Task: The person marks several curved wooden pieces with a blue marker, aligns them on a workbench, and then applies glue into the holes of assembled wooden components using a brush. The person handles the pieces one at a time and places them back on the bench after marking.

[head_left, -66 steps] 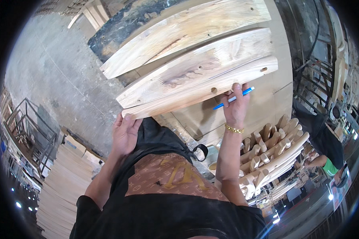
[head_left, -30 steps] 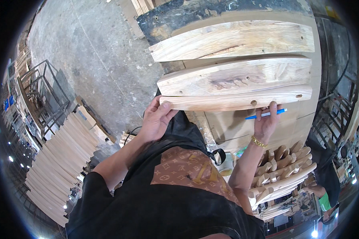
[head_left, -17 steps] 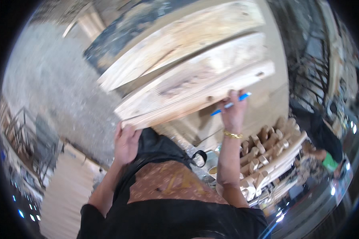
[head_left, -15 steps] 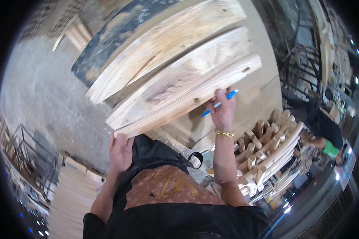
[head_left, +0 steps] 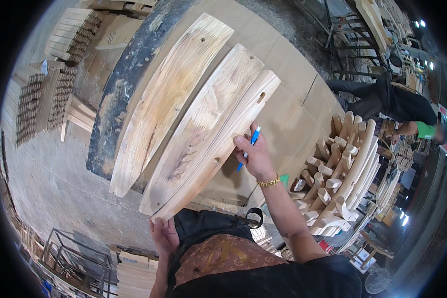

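Observation:
My right hand (head_left: 254, 158) grips the right edge of a narrow pale wooden rail (head_left: 220, 149) with slots in its face. A blue-and-white pen (head_left: 250, 148) is also tucked in that hand, slanting past the fingers. At the rail's near end my left hand (head_left: 164, 234) holds the tip with its fingers, partly hidden under the wood. Directly against the rail's left side lies a wider curved board (head_left: 201, 116) with dark knots. Farther left, a second curved board (head_left: 166, 114) rests apart from it on the cardboard-covered table (head_left: 293, 64).
Curved wooden parts with pegs (head_left: 340, 174) are piled to the right. Beyond them a person in dark clothing (head_left: 400, 107) bends over. A dark, worn panel (head_left: 116, 109) edges the table's left. Stacked slats (head_left: 35, 99) stand far left, and a metal frame (head_left: 77, 260) lower left.
The rail and boards now appear turned more upright in view, shifted left and down as the view swings. Both hands stay on the rail, and the pen remains in my right hand.

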Demonstrator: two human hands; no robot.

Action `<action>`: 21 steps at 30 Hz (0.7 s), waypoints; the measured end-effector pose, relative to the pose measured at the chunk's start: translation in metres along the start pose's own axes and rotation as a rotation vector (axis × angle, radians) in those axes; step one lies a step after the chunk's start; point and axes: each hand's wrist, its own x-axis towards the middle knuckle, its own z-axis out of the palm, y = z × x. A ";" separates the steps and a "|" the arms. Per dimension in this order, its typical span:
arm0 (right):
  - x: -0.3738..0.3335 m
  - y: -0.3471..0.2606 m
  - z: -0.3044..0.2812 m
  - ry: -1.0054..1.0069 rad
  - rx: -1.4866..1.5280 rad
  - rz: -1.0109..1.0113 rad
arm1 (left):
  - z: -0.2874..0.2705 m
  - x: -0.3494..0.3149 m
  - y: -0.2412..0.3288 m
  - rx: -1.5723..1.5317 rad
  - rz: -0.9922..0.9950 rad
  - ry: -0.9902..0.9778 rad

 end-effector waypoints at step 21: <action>-0.005 -0.014 0.006 -0.033 -0.086 -0.018 | 0.075 0.022 0.028 1.682 0.919 -0.474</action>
